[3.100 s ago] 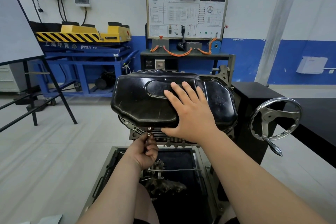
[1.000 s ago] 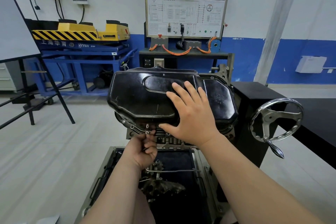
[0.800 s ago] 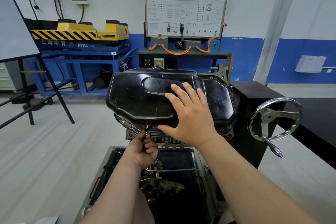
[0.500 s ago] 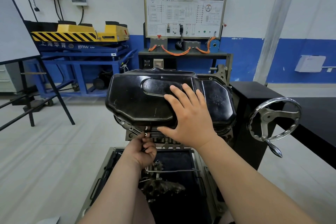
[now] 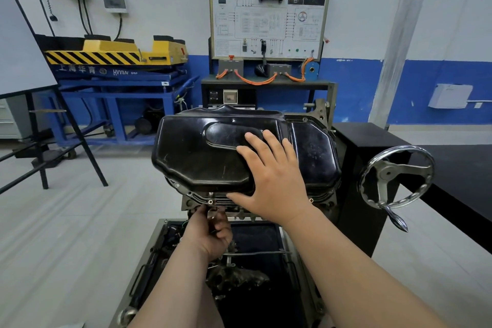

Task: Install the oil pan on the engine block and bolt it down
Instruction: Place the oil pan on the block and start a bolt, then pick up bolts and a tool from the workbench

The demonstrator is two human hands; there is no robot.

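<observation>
The black oil pan point(image 5: 202, 157) lies upside-up on the engine block point(image 5: 234, 212), which is clamped in a stand. My right hand point(image 5: 269, 181) rests flat on the pan's near right part, fingers spread, thumb along the near flange. A bolt point(image 5: 210, 201) sits in a hole of the pan's near flange. My left hand point(image 5: 210, 234) is just below and in front of that bolt, fingers curled around a small metal piece that looks like another bolt. A second flange hole with an orange ring point(image 5: 311, 200) shows right of my right wrist.
A steel handwheel point(image 5: 396, 178) sticks out of the black stand column point(image 5: 356, 168) on the right. Below the block is a metal tray point(image 5: 159, 242) with loose engine parts point(image 5: 237, 277). A blue lift table point(image 5: 119, 85) and a training board point(image 5: 270, 13) stand behind.
My left hand has dropped away from the flange, and the bolt it held at its fingertips now sits in the flange hole. My right hand stays flat on the pan.
</observation>
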